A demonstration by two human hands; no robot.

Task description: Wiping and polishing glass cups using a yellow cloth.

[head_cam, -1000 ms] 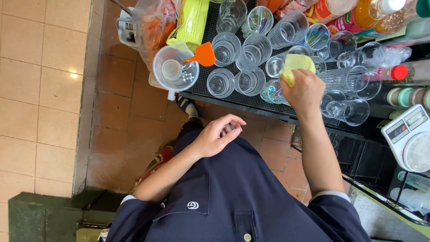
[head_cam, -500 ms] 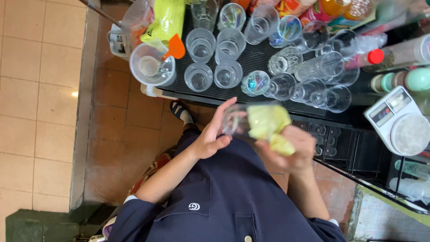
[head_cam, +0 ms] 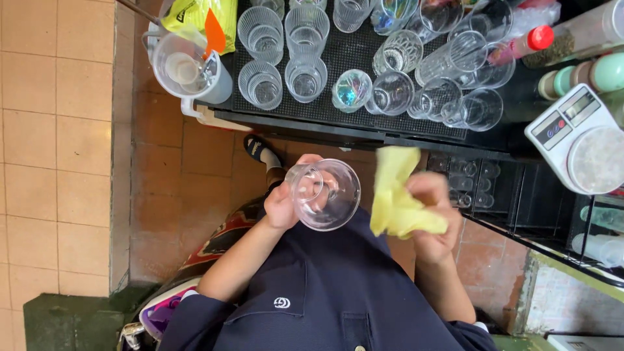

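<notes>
Below the bench of drying glasses, your left hand gripping a clear glass mouth-up, your right hand closed around a yellow cloth just beside it

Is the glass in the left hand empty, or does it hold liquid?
Empty, as far as can be seen: the clear glass in the left hand is tipped mouth toward the camera, and the fingers show straight through it, with no liquid visible.

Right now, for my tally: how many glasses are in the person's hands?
1: a clear glass in the left hand, before the chest; the right hand holds only a yellow cloth.
</notes>
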